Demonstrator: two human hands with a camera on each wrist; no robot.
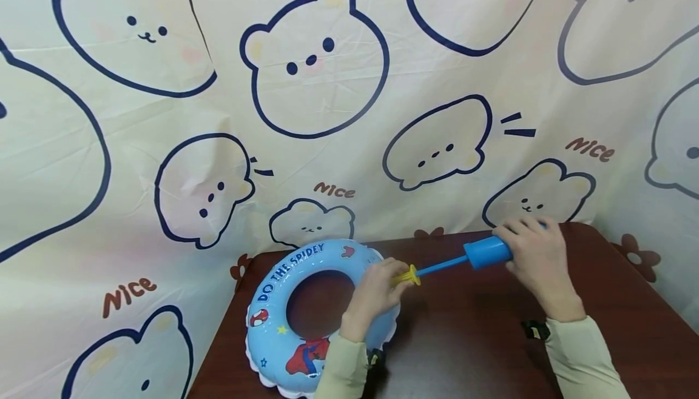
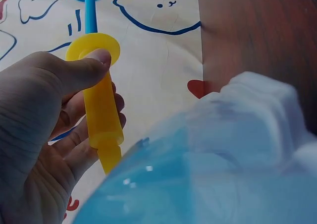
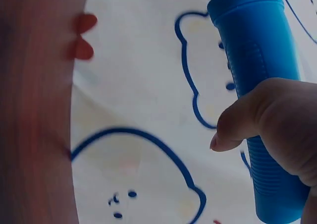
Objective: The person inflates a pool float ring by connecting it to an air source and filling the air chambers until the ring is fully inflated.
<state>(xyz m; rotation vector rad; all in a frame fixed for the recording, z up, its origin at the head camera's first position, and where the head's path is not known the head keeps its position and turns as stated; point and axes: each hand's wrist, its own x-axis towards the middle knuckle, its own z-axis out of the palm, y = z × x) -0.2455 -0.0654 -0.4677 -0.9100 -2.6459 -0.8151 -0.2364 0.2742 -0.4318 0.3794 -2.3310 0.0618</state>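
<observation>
An inflated light-blue swim ring [image 1: 271, 326] printed "DO THE SPIDEY" lies on the table, with a white wavy edge. Above its right side my left hand [image 1: 371, 293] grips the yellow end piece [image 2: 102, 110] of a hand pump, thumb at the yellow flange [image 2: 81, 45]. The narrow yellow tip points down to the ring's surface, and where it meets the ring is hidden. My right hand [image 1: 537, 259] wraps around the pump's blue barrel [image 1: 486, 253], higher and to the right. A stretch of thin blue rod [image 1: 443, 265] shows between barrel and flange.
The dark brown table [image 1: 464, 350] extends under the ring and both arms. A cream cloth backdrop [image 1: 327, 162] with bear drawings rises right behind its back edge and along the sides. A dark strap [image 1: 535, 329] sits at the right wrist.
</observation>
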